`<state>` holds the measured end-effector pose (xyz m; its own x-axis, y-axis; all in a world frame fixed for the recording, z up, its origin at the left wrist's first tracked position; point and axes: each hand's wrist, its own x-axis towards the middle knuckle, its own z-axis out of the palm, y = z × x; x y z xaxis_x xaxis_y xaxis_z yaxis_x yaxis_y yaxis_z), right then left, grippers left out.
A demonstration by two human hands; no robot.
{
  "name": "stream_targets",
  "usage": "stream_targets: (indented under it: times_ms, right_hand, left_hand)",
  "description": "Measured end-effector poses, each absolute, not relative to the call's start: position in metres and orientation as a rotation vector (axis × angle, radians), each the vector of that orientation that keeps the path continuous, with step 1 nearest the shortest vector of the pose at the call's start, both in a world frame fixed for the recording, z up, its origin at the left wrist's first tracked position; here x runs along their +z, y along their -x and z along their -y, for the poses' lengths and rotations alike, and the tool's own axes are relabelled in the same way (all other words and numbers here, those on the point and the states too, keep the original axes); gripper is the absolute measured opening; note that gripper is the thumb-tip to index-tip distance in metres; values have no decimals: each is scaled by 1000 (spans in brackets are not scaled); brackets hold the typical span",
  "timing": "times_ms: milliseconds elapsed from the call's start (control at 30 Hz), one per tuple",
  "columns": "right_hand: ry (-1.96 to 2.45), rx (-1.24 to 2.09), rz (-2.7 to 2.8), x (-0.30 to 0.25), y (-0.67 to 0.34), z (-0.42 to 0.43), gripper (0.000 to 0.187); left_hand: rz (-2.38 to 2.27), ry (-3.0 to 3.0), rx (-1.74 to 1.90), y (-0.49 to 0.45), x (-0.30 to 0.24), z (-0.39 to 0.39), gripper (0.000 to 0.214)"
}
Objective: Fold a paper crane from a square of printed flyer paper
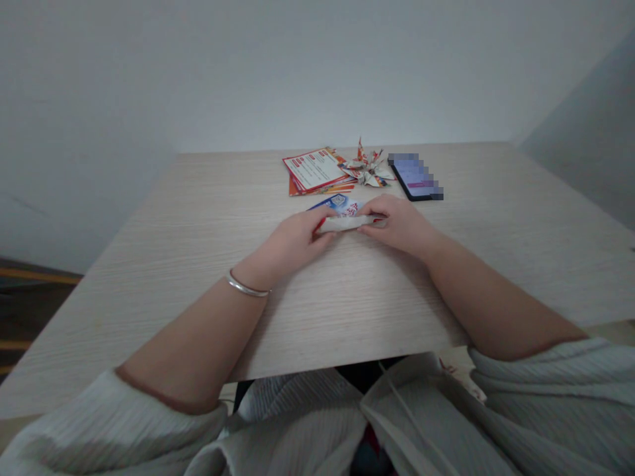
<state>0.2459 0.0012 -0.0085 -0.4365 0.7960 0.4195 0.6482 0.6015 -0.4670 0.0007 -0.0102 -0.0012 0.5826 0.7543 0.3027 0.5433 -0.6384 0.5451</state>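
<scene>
One left hand (pixel 296 239), one right hand (pixel 405 225): fingers (pixel 373 205) pinched closed on folded paper (pixel 344 223); leaflets (pixel 316 170) lie beyond.

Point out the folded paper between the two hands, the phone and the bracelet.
Folded paper (pixel 346 223): head view, on the middle of its pale strip.
Phone (pixel 413 176): head view, on its lit screen.
Bracelet (pixel 243 287): head view, on the front of its silver band.
</scene>
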Motion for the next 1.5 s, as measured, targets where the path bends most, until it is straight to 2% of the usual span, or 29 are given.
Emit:
stream_targets:
  times_ms: [100, 367, 467, 700, 967, 1333, 1400, 1500]
  right_hand:
    - [1172, 370, 2265, -12, -249, -4, 9]
    - [1024, 341, 2365, -18, -255, -10, 15]
    - [1053, 307, 2294, -19, -256, -11, 16]
    - [1182, 380, 2229, -20, -257, -10, 20]
    - [1190, 442, 2174, -20, -260, -16, 9]
    - [1164, 515, 2112, -32, -246, -20, 8]
    - [1177, 505, 2088, -31, -243, -20, 14]
    - [1226, 490, 2057, -29, -239, -18, 41]
  left_hand:
    - [-1014, -2592, 520, -3, 6, 15, 29]
    - [-727, -2853, 328, -2, 3, 18, 39]
    - [-760, -2897, 289, -2, 3, 22, 45]
    - [-828, -2912, 186, -8, 10, 31, 43]
    - [-859, -2917, 264, -5, 2, 25, 44]
    - [-889, -2830, 283, -4, 1, 18, 36]
    - [-979, -2796, 287, -4, 2, 19, 39]
    - [-1141, -2702, 378, -5, 0, 20, 57]
